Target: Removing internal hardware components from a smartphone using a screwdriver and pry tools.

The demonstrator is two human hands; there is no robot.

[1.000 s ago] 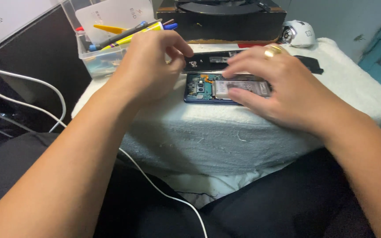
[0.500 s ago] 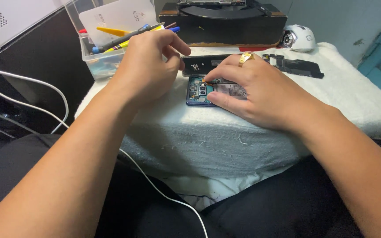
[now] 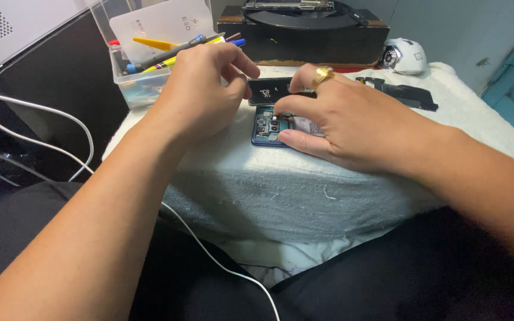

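Towel (image 3: 328, 196): a white towel covers the work surface and hangs over the near edge; it gives a soft bed, so the phone does not slide easily when it is pressed down
Black box (image 3: 304, 35): it stands at the far side, well apart from the hands, and does not disturb the work
Clear bin (image 3: 132, 83): at the far left, with pens and tools standing inside; the tools are near enough for the left hand to reach
Right hand (image 3: 352, 128): it lies flat over the right part of the opened phone, with the thumb along the near edge and the fingers bent over the far edge; it is grasping the phone body to keep it steady. I think the pressure should stay on the frame and not on the bare board
Left hand (image 3: 200, 92): it hovers just left of the phone, with the fingers curled and the thumb meeting the fingertips in a pinch; if something small is between them, I cannot tell
Opened phone (image 3: 267, 126): a blue phone without back cover, in the middle of the towel, with the camera end to the left and uncovered
Black cover piece (image 3: 272, 90): it lies just beyond the phone, on the far side
Advice: work slowly with small parts, keep them over the towel, and hold the wrist low
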